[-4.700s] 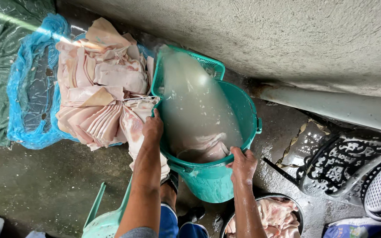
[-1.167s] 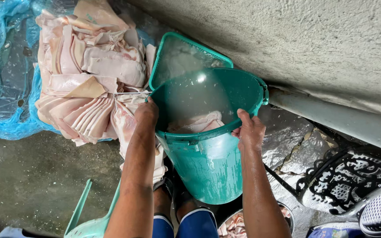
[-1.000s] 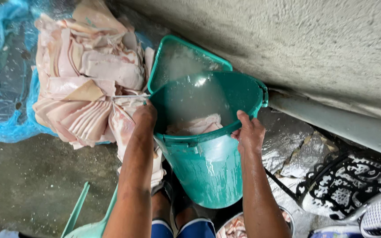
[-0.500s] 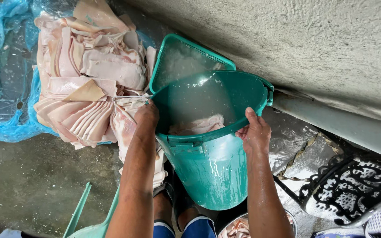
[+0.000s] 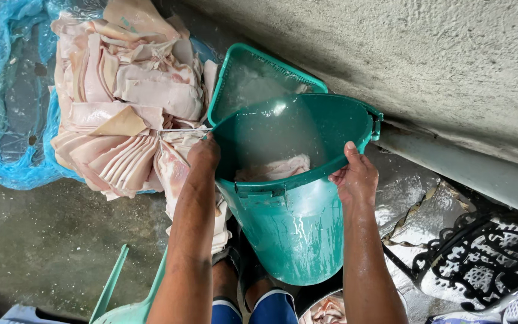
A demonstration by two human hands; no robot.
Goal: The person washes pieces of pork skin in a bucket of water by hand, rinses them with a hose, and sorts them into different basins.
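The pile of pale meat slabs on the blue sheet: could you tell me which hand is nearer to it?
Left. The left hand grips the bucket rim beside the pile; the right hand holds the far rim.

The pale meat pile (image 5: 124,102) runs off the top edge; the patterned sandal (image 5: 487,258) is cropped at right, bucket-hidden basket (image 5: 259,78) contents unclear.

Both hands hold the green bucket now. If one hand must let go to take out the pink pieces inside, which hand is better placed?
Probably the left hand: its grip is on the bucket rim beside the pile of pink slabs. The right hand holds the far rim.
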